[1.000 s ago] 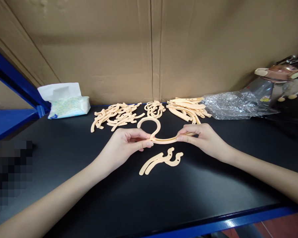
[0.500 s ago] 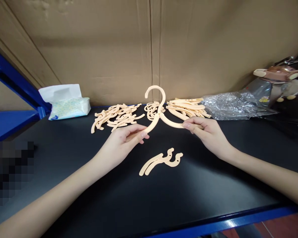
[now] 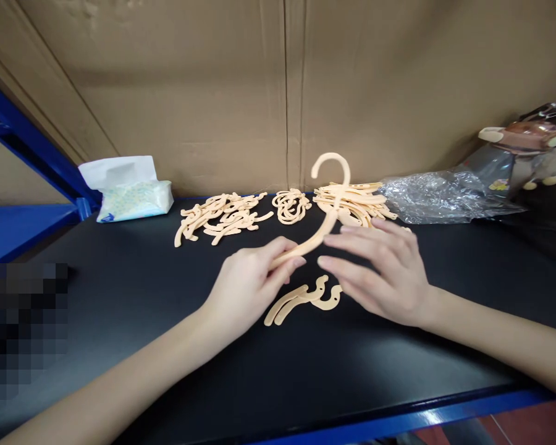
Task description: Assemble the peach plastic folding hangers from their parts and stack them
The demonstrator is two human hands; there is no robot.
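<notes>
The grip of the left hand [image 3: 254, 272] pinches one curved arm [image 3: 311, 245] of a peach-coloured hanger [image 3: 330, 224] between thumb and fingers. The right hand [image 3: 389, 272] has thumb and fingers spread, their tips close to that arm; whether they touch it cannot be told. Half a second ago each hand held one side of the hanger; now the right appears to have let go, so the left seems to carry it alone, which suggests the joined parts hold together. The hanger is tilted above the bench [image 3: 259, 389], its hook [image 3: 348, 173] uppermost; its other side is largely hidden by the right hand. Below, two loose curved pieces [image 3: 325, 305] overlap on the bench. Farther back lie a heap of similar pieces [image 3: 215, 207], a cluster of hooks [image 3: 301, 213] and a stack of long arms [image 3: 368, 201], flanked by a tissue pack [image 3: 136, 201] and crumpled clear plastic [image 3: 435, 198].
</notes>
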